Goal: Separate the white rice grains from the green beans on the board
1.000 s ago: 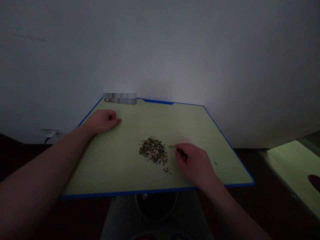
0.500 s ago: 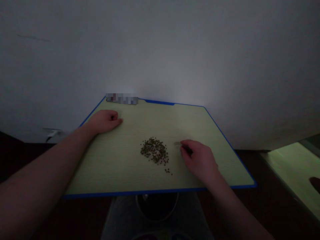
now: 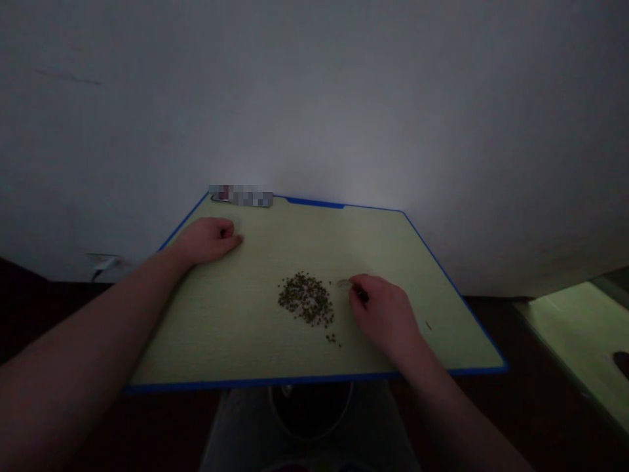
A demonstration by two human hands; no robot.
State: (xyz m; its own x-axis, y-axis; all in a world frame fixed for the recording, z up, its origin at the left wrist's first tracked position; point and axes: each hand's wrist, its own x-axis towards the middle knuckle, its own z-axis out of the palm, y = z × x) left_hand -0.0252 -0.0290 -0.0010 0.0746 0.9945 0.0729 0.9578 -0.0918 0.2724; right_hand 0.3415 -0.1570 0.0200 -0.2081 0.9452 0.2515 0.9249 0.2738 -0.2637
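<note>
My right hand is closed in a pinch around a thin, pale, slightly curved tool, perhaps tweezers. The tool's tip points left, close to a pile of small greenish-brown seeds or grains on the pale, blue-edged tabletop. One grain lies just beyond that tip, and several strays lie below the pile. Resting on the board's left side is my left hand, its fingers curled into a loose fist with the thumb forward. Nothing shows in it.
Between the legs, under the near edge, stands a dark round container. A blurred-out object sits at the far left corner. A tiny brown sliver lies right of my right wrist. Behind the board rises a wall with a plugged socket.
My right hand has shifted slightly left with the tool, nearer the pile, leaving the brown sliver more exposed. My left hand stays resting in place.
</note>
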